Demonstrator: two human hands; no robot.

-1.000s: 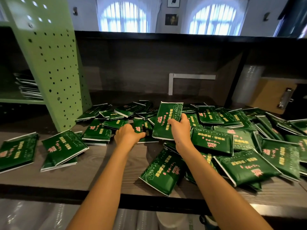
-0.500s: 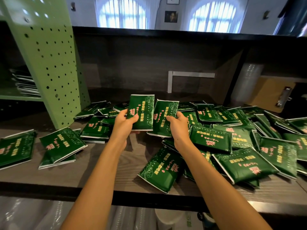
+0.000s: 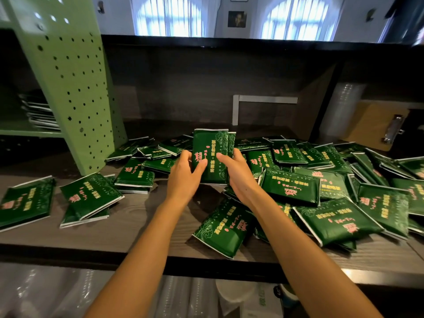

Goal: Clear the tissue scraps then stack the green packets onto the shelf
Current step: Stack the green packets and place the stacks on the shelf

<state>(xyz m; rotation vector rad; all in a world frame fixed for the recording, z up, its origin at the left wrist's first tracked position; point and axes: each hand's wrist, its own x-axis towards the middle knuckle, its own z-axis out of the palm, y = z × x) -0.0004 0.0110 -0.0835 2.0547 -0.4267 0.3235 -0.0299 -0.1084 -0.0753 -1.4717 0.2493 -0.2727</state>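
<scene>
Head view: the left hand (image 3: 183,177) and right hand (image 3: 239,174) are both gripping a pair of green packets (image 3: 210,150), holding them upright and pressed together above the wooden counter (image 3: 137,216). Around them, loose packets (image 3: 291,189) are lying scattered, and a stack (image 3: 39,113) is sitting on the green shelf (image 3: 23,133).

A small dark framed picture (image 3: 237,19) hangs between the left arched bright window (image 3: 169,17) and the right arched bright window (image 3: 298,19). A white L-shaped bar (image 3: 236,109) lies against the dark wood-grain back panel (image 3: 183,88). A brown clipboard with a metal clip (image 3: 371,125) sits at far right.
</scene>
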